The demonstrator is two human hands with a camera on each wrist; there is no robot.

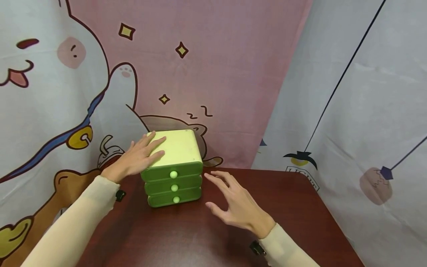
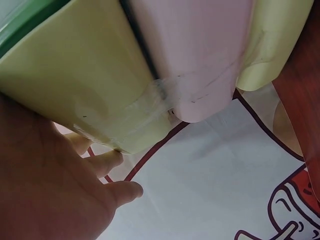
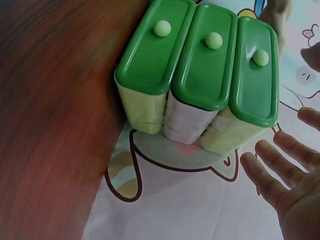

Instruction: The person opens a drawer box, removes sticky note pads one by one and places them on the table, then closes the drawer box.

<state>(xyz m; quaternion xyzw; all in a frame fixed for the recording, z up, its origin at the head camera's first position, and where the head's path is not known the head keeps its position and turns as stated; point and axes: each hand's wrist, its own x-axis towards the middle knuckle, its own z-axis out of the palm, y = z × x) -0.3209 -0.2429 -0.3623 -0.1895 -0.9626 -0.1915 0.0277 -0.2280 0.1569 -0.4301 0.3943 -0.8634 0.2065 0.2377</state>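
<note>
One cartoon-printed cloth [image 1: 227, 74] fills the background of my feed, behind the dark red-brown worktop [image 1: 277, 196]. On that I see the three-tier drawer box [image 1: 180, 146]. Just beside its right side, the right hand [image 1: 241, 205] has its fingers released and spread. The left hand [image 1: 136, 157] lays straight, loose fingers over the box's top left edge; how firmly they touch, I can't tell. Three pale round knobs [image 1: 174, 174] dot the green fronts [image 1: 189, 170].
</note>
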